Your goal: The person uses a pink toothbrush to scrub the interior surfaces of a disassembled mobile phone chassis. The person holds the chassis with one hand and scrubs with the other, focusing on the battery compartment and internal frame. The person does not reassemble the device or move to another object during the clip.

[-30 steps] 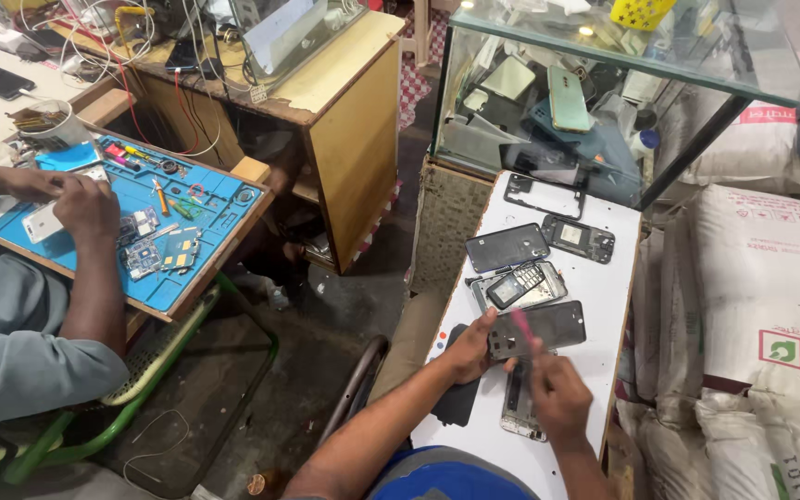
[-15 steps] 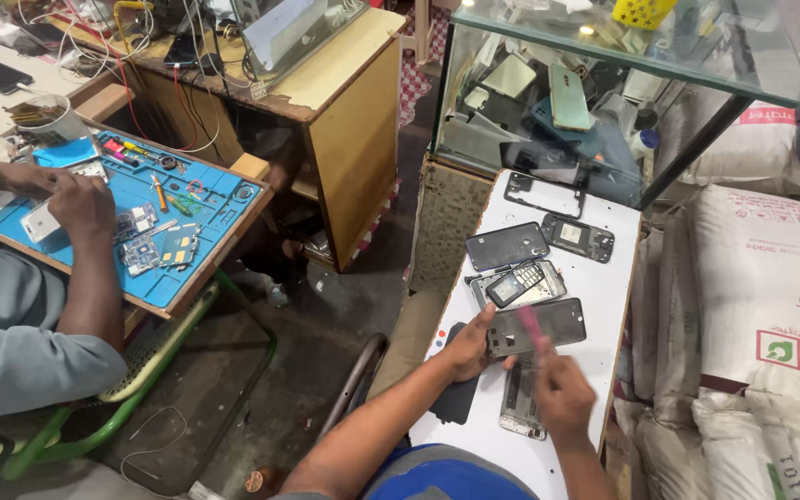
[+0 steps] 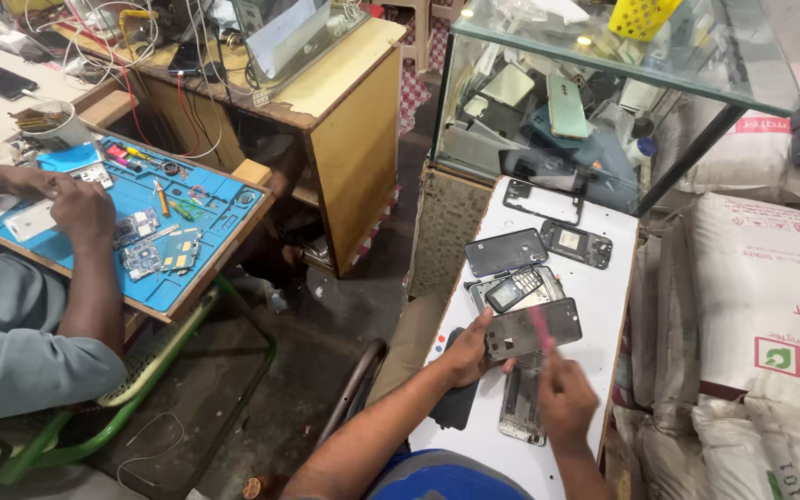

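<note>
Cluttered phone repair shop, white counter [image 3: 604, 278] under glass case [image 3: 604, 83]. Far left, co-worker's hands over blue mat [image 3: 155, 231], circuit boards there. I see my left hand [image 3: 468, 349] gripping dark phone frame [image 3: 533, 329] by its left edge, fingers wrapped on it, above counter. Right hand [image 3: 564, 400] pinched on pink tool [image 3: 541, 329], tip over frame. More housings [image 3: 506, 252] lie beyond. I judge prying or scraping in hand; next calls for steady frame, light tool pressure.
</note>
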